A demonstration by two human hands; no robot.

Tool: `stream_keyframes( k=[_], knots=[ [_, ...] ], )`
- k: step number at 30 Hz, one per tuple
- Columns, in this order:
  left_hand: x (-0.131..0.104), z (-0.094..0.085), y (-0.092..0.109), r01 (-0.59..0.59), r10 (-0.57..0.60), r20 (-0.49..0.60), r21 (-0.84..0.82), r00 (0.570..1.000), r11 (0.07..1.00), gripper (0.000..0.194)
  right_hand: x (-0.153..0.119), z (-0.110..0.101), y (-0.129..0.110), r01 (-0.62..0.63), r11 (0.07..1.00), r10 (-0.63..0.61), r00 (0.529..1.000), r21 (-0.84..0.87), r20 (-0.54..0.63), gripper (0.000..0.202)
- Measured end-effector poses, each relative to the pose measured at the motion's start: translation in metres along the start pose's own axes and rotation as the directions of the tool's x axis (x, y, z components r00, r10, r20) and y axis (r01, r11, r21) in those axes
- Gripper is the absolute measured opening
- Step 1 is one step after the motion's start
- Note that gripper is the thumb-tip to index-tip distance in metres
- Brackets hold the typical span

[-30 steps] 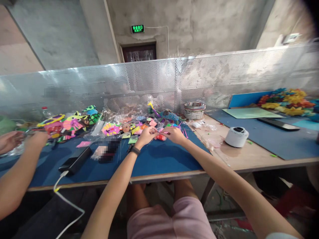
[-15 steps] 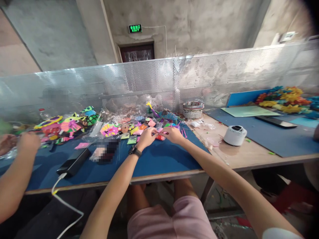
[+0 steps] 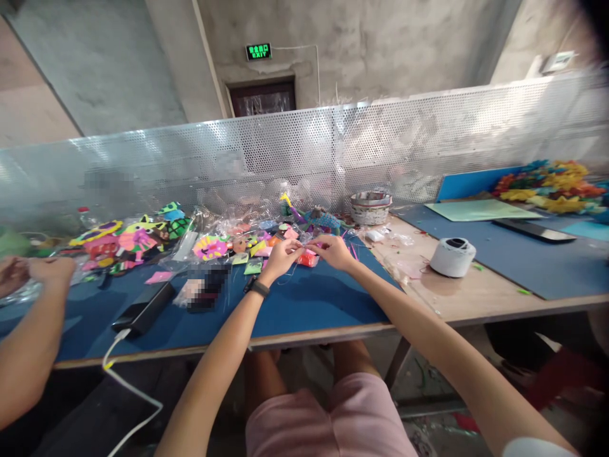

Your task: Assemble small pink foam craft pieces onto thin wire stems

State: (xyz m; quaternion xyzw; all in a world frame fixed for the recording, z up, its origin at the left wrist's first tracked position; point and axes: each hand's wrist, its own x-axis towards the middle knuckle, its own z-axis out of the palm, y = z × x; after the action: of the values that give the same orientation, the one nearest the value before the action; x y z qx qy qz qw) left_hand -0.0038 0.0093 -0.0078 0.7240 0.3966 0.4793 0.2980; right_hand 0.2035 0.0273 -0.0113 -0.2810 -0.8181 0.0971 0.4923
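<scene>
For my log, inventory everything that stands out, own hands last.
exit sign: one, green, top
perforated panel: one, silvery, background
mats: two, bluish, left and right
basket: one, whitish, by panel
roll: one, white, between mats
flat slab: one, black, right
flowers: several, multicoloured, far right
corded box: one, black, left
craft figures: several, multicoloured, mostly left
packets: several, multicoloured, centre
co-worker's hands: two, bare, left
left hand: one, bare, centre
right hand: one, bare, centre

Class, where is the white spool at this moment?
In the head view, the white spool stands right of the right hand, on bare wood between the blue mat and the grey-blue mat.
</scene>
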Motion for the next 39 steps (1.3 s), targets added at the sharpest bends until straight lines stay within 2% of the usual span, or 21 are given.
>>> stream_keyframes(
  k=[6,12,15,20,24,27,33,39],
  knots=[
    [0.001,0.001,0.000,0.000,0.000,0.012,-0.044,1.000,0.999,0.039,-0.001,-0.003,-0.008,0.048,0.998,-0.049,0.999,-0.046,-0.020,0.031],
    [0.001,0.001,0.003,-0.049,0.052,0.024,-0.095,0.998,0.994,0.041,-0.003,-0.004,-0.011,0.000,0.994,-0.009,0.997,-0.109,-0.079,0.030],
    [0.001,-0.001,0.005,-0.038,0.039,0.007,-0.106,0.999,0.994,0.043,-0.004,-0.004,-0.012,-0.019,0.994,0.008,0.995,-0.112,-0.104,0.031],
    [0.002,-0.003,0.006,-0.018,0.021,0.026,-0.099,0.999,0.995,0.046,-0.004,-0.005,-0.015,-0.022,0.988,0.005,0.994,-0.152,-0.107,0.030],
    [0.002,-0.002,0.010,-0.054,0.053,-0.014,-0.079,0.999,0.995,0.045,-0.006,-0.004,-0.017,0.004,0.968,-0.027,0.996,-0.251,-0.086,0.029],
    [0.001,-0.001,0.011,-0.025,0.023,-0.013,-0.192,1.000,0.981,0.043,-0.007,-0.003,-0.017,0.054,0.948,-0.080,0.994,-0.314,-0.071,0.027],
    [-0.002,-0.002,0.010,0.100,-0.065,0.102,-0.389,0.993,0.916,0.040,-0.008,-0.003,-0.015,0.160,0.896,-0.179,0.984,-0.413,-0.007,0.028],
    [-0.001,-0.004,0.006,0.146,-0.084,0.143,-0.501,0.986,0.853,0.043,-0.008,-0.006,-0.010,0.152,0.882,-0.178,0.984,-0.446,-0.017,0.029]
  ],
)
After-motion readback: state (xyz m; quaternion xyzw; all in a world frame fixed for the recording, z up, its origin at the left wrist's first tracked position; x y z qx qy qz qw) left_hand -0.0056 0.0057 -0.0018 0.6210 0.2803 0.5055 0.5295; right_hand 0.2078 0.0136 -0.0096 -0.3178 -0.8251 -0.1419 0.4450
